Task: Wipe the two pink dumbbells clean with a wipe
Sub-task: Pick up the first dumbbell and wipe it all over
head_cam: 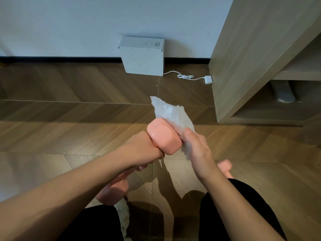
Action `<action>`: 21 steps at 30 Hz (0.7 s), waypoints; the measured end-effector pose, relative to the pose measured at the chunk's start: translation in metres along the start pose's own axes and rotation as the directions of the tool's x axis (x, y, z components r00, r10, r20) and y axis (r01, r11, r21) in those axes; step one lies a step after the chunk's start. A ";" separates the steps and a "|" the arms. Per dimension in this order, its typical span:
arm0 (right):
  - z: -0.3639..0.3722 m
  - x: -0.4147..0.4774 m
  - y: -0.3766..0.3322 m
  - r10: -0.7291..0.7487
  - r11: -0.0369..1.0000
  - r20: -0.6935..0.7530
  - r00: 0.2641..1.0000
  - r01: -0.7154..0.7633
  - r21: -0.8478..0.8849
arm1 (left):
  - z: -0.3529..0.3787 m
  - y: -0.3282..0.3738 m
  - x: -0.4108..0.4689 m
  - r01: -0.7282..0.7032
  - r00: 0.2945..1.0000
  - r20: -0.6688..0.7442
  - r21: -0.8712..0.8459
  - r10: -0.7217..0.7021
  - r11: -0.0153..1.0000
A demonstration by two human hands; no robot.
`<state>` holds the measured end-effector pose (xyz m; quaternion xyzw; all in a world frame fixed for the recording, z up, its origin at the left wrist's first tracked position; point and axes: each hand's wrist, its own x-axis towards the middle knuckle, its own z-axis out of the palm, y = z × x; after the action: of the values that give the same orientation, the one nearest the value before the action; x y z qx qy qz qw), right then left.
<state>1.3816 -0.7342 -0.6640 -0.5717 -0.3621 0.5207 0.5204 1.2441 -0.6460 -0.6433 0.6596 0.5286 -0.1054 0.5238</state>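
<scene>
Dumbbell [164, 138] gripped in left hand [145, 151], right hand [196, 146] pinching wipe [171, 112] against it.

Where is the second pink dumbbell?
Head view, right of centre: the second pink dumbbell lies on the wood floor, partly hidden behind the wrist of the right hand, which holds the wipe.

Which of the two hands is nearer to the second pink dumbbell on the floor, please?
Right. The right hand, holding the wipe, is just up-left of the floor dumbbell; the left hand grips the other dumbbell further left.
</scene>
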 end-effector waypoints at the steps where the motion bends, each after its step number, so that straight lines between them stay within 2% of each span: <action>1: 0.000 0.003 0.001 0.012 1.000 0.017 1.000 -0.011 -0.021 | 0.002 0.000 -0.002 -0.020 1.000 0.006 0.015 0.020 1.000; 5: 0.000 0.003 0.005 -0.040 0.999 -0.015 0.999 0.040 -0.009 | 0.012 0.000 -0.001 -0.025 1.000 -0.007 0.009 0.025 1.000; 9: -0.003 -0.001 0.005 -0.031 0.999 -0.008 0.999 0.031 -0.010 | 0.006 -0.003 0.001 0.010 0.997 0.072 -0.100 -0.003 0.995; 11: -0.003 0.003 0.001 -0.006 0.999 -0.030 1.000 0.004 -0.051 | 0.013 -0.002 0.001 -0.022 0.998 0.053 -0.071 0.026 0.997; 14: -0.001 0.004 0.000 -0.050 0.996 -0.050 0.997 0.046 -0.080 | 0.022 0.002 0.004 -0.024 0.998 0.051 -0.055 0.026 0.998; 18: -0.003 -0.006 0.004 -0.100 0.995 -0.037 0.994 0.101 0.026 | 0.008 0.004 0.000 0.031 0.981 0.192 -0.236 0.015 0.971; 21: -0.005 -0.006 0.002 -0.096 0.994 -0.091 0.991 0.100 0.038 | 0.005 0.003 -0.003 0.071 0.975 0.223 -0.351 0.009 0.934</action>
<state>1.3845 -0.7416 -0.6653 -0.5649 -0.3549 0.4760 0.5730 1.2468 -0.6514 -0.6414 0.5293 0.4880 -0.0887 0.6883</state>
